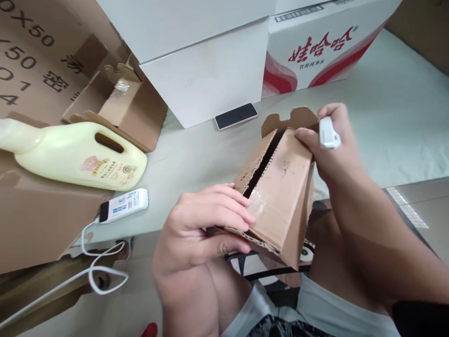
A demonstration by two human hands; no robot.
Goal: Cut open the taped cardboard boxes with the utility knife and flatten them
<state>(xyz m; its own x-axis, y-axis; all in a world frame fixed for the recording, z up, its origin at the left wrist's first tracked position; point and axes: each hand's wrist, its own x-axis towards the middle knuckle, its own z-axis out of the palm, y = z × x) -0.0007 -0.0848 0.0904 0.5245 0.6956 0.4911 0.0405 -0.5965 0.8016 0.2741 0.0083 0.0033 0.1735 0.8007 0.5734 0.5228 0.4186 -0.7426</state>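
Observation:
A small brown cardboard box (277,187) is held tilted above my lap, close to the table's front edge. Along its top runs a dark gap between two flaps, with torn edges and a bit of clear tape. My left hand (213,220) is closed on the near left end, fingers on top and thumb below. At the far right corner, my right hand (336,140) grips the box near its raised, notched end flap (305,117). A small white plastic tool (329,134) is also tucked in that hand; its working end does not show.
A black-screened phone (236,116) lies beyond the box, before white cartons (206,70) and a red-and-white carton (315,56). To the left are a pale yellow jug (77,154), a white power bank (124,206) with a cable, and an open cardboard box (136,107).

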